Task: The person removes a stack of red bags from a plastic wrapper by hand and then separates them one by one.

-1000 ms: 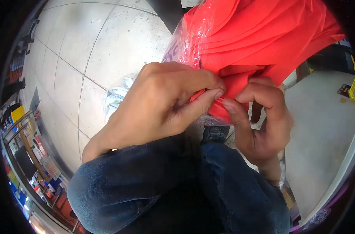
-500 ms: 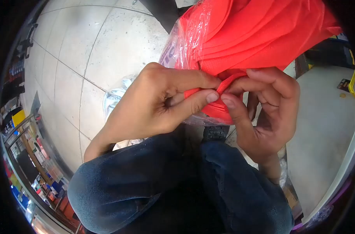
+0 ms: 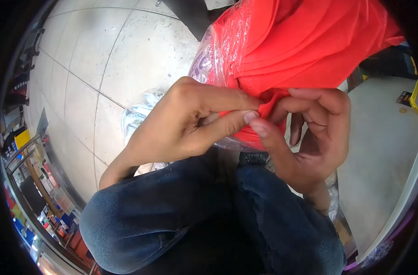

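A large piece of red fabric point(image 3: 305, 55) lies in folds beyond my knees, with clear plastic wrap point(image 3: 218, 50) along its left side. Between my hands a small edge of the fabric is bunched up. My left hand point(image 3: 186, 119) pinches that edge between thumb and index finger. From the other side my right hand point(image 3: 314, 128) grips it too, its thumb against the left thumb tip and its index finger tucked behind the fold. The remaining right fingers are curled. What the fingertips press on is partly hidden by the thumbs.
Pale floor tiles point(image 3: 76, 55) spread to the left. A crumpled plastic bag point(image 3: 140, 114) lies there behind my left wrist. At right stands a grey-white surface point(image 3: 383, 156) with a yellow-edged item point(image 3: 417, 97). A metal-framed rack point(image 3: 34, 178) with goods is at lower left.
My right thumb has slid left and lower, up to the left thumb tip, covering more of the fold. The right fingers have dropped slightly. My left hand is nearly still.
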A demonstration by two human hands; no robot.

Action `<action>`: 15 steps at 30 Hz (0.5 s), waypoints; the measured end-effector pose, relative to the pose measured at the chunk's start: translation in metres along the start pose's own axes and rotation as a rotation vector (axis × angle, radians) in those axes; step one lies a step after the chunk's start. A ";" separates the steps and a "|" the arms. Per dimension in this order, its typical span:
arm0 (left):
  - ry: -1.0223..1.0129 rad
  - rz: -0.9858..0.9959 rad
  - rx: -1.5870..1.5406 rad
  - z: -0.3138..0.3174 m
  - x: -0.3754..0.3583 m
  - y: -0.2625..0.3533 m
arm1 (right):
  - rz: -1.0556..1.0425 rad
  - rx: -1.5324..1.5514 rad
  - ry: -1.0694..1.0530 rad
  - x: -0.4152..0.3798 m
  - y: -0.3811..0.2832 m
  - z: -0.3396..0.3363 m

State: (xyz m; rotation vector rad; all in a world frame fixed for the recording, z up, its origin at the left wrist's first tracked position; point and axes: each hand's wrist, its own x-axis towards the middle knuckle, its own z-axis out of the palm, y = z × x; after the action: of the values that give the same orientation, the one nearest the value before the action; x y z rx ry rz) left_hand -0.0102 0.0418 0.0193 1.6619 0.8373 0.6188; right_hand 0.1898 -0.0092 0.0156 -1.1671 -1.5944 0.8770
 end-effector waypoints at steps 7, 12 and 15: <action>-0.040 -0.163 0.170 -0.002 -0.008 0.013 | 0.085 -0.004 0.122 -0.018 0.002 0.013; 0.223 0.008 0.144 0.006 -0.017 -0.002 | -0.292 -0.162 0.255 -0.030 0.013 0.011; 0.226 -0.008 0.187 0.003 -0.021 -0.001 | -0.313 -0.152 0.263 -0.034 0.016 0.014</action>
State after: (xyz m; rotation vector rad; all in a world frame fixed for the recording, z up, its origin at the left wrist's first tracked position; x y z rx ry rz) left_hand -0.0212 0.0239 0.0179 1.7777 1.0912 0.7511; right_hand 0.1843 -0.0374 -0.0126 -1.0500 -1.5878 0.3887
